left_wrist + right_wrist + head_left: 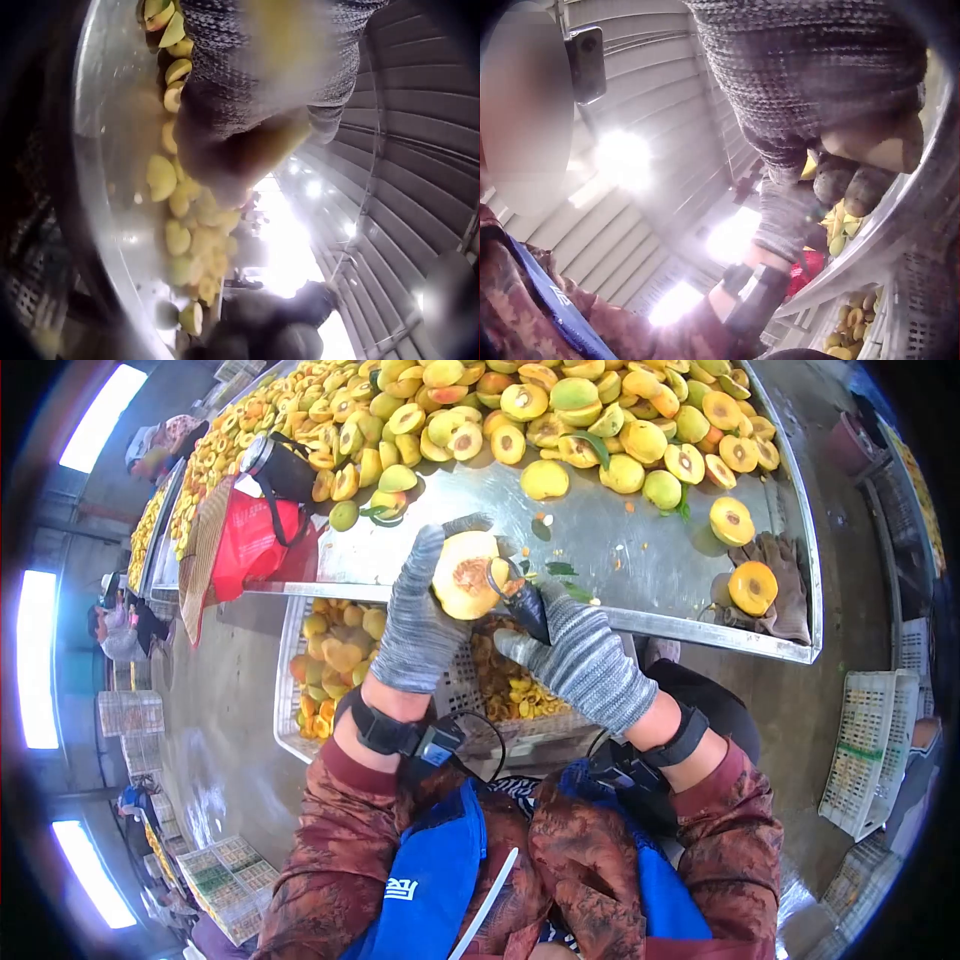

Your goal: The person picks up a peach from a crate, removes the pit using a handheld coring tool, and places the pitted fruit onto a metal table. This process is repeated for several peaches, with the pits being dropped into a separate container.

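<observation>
My gloved left hand grips a halved yellow peach over the table's near edge, its cut face and rough brown centre turned up. In my gloved right hand is a pitting tool with a black handle and a metal loop at its tip. The loop sits at the right side of the peach's centre. In the left wrist view the knitted glove hides most of the fruit. The right wrist view shows the right glove large, with the tool mostly hidden behind it.
Many halved peaches heap on the metal table. A red bag and straw hat lie left; a dark glove lies right, under a peach half. Below the edge stand crates of fruit and scraps.
</observation>
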The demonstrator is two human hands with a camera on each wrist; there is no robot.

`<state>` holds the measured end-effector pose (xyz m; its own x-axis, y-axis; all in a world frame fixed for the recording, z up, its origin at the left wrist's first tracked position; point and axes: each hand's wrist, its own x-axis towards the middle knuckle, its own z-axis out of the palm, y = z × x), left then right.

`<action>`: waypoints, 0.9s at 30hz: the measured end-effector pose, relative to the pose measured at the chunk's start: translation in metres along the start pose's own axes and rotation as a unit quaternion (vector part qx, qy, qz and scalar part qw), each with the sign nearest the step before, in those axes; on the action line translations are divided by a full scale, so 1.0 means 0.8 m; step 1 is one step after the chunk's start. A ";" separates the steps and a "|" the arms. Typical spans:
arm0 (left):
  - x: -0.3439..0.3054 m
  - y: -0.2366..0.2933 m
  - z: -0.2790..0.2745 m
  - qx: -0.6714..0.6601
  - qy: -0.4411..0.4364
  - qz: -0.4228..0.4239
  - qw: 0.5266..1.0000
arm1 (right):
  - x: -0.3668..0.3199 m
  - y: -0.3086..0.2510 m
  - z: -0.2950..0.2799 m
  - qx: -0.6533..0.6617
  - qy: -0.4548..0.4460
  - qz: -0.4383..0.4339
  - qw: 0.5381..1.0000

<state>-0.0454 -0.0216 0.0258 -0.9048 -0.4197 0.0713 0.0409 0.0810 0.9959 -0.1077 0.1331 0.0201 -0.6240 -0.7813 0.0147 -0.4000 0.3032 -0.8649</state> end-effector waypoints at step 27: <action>-0.054 0.019 0.057 -0.155 0.165 0.077 0.971 | -0.037 -0.009 0.017 0.141 -0.085 0.028 0.986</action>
<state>-0.0249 0.0387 0.0350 -0.6949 -0.6950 0.1848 0.3374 -0.0881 0.9372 -0.0774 0.1468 0.0190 -0.5091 -0.8548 -0.1008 -0.1510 0.2040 -0.9672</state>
